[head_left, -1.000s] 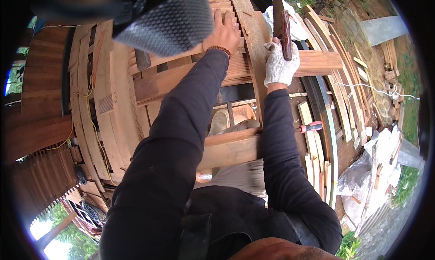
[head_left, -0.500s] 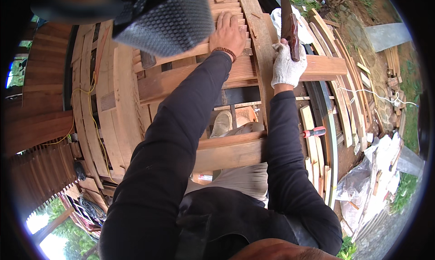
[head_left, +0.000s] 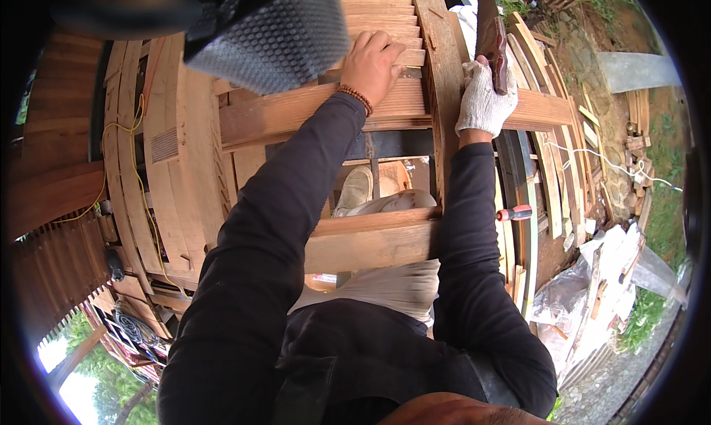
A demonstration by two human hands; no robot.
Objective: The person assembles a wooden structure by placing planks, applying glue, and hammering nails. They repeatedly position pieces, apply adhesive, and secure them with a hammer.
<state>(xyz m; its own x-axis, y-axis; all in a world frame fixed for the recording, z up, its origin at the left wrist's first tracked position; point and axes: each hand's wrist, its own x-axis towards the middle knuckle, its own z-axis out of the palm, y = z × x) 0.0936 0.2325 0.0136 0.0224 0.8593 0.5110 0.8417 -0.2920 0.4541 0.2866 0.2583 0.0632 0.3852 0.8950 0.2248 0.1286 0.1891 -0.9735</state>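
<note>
Head view: slatted woodwork partly laid

Pale brown wooden slats point(head_left: 379, 11) lie side by side against a long brown timber rail point(head_left: 446, 51); nearer the body, gaps remain, so I'd judge it part-way. Whether anything is fastened, I can't tell. The bare left hand point(head_left: 372, 65) rests on the slats, fingers loosely bent, its grip unclear. The white-gloved right hand point(head_left: 485, 103), closed, holds a dark-bladed tool with a glossy brown handle point(head_left: 501, 63) beside the rail.
</note>
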